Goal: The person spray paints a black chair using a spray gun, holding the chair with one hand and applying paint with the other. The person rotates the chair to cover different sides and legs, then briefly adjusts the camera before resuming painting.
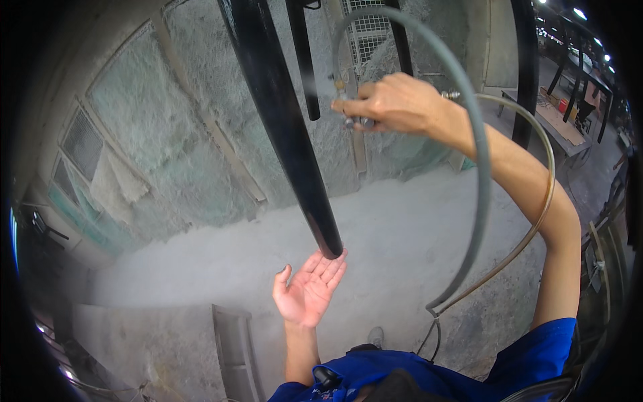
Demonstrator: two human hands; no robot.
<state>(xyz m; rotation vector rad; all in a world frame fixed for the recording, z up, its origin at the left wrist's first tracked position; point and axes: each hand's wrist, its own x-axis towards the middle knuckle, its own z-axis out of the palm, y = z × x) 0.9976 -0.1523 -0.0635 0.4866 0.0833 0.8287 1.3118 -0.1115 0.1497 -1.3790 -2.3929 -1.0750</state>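
Note:
My left hand [310, 291] is open, palm up, with its fingers stretched out at the lower end of a glossy black pole [281, 120]. The fingertips appear to touch the end of the pole, which hangs down slantwise from the top edge. My right hand [395, 104] is raised to the right of the pole, closed around a spray gun [349, 122]. The fingers hide most of the gun. A faint mist hangs between its front and the pole. A thick grey hose [479, 167] and a thinner, clear yellowish hose [550, 167] run from the gun.
Thinner black poles [305, 60] hang behind. Fuzzy, dust-coated filter panels [194, 114] cover the wall beyond a pale powdery floor [221, 258]. A grey panel [154, 342] stands at lower left. Off to the right is a workbench [559, 127] with black frames.

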